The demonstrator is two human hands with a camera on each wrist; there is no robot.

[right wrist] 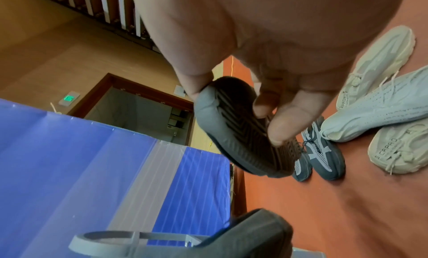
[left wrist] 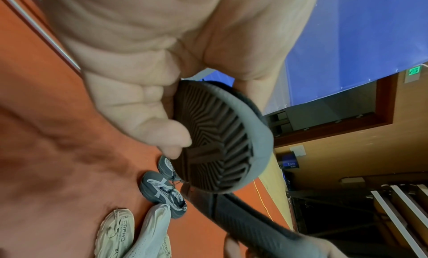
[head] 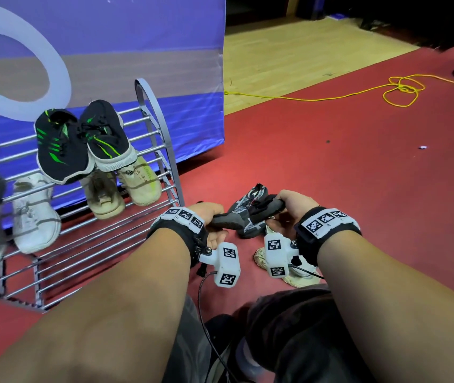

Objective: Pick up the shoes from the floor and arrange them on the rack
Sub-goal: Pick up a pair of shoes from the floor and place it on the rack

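Each hand holds one dark grey shoe above the red floor (head: 330,167), in front of the person's knees. The left hand (head: 209,217) grips the left-held shoe (left wrist: 215,135) with fingers curled under its sole and the thumb on the upper side. The sole is brown with a chevron tread and a grey rim. The right hand (head: 294,205) grips the right-held shoe (right wrist: 241,128) the same way, thumb on one side and fingertips pressed to the ribbed sole. The two shoes meet or nearly meet between the hands; contact cannot be confirmed.

On the floor directly below lie a grey patterned pair (right wrist: 324,152) and, nearer the knees, cream shoes (right wrist: 400,148) together with a white knit shoe (right wrist: 379,104), touching one another.

To the left stands the metal rack (head: 162,139). Its upper tier carries a black-and-green pair (head: 82,142); beige shoes (head: 126,189) and a white shoe (head: 35,214) sit below. A blue panel (head: 137,29) stands behind the rack. A yellow cord (head: 397,89) lies farther off.
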